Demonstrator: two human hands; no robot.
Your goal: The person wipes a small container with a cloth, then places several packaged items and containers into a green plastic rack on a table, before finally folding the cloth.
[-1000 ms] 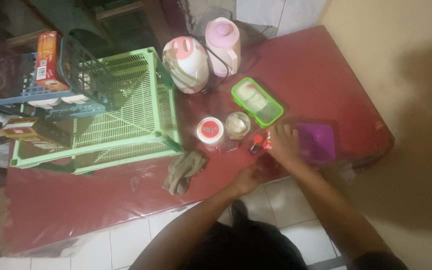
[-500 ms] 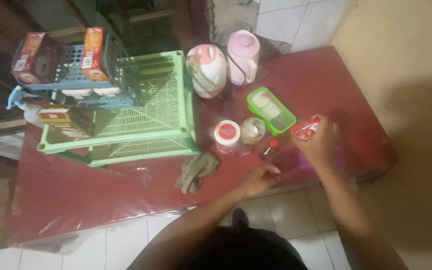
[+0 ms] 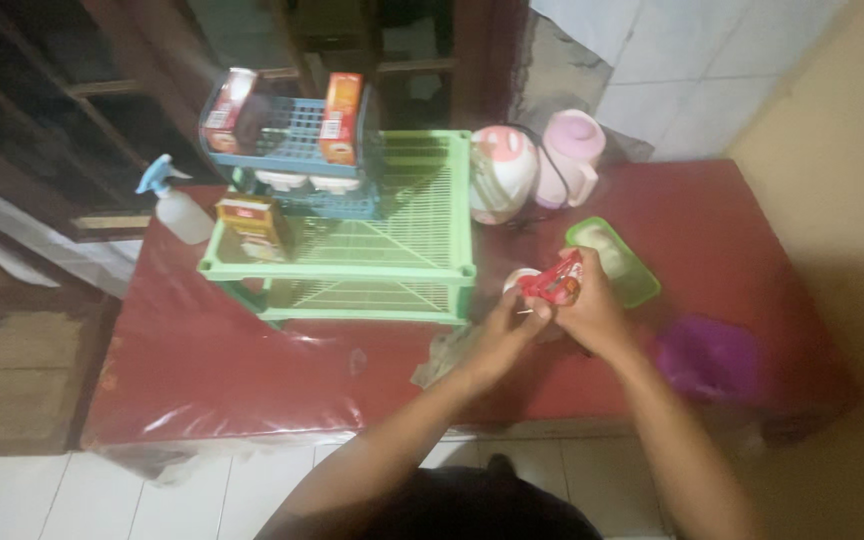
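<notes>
Fingers of both left hand (image 3: 507, 325) and right hand (image 3: 588, 312) pinched closed on a red sachet (image 3: 552, 283).

I get one view only, the head camera, looking steeply down from above my own arms at the red table (image 3: 252, 360). It faces the far wall, with the green rack (image 3: 392, 250) upper centre and white floor tiles along the bottom edge. Mid distance, the whole tabletop fits in. No second view to overlap with.
</notes>
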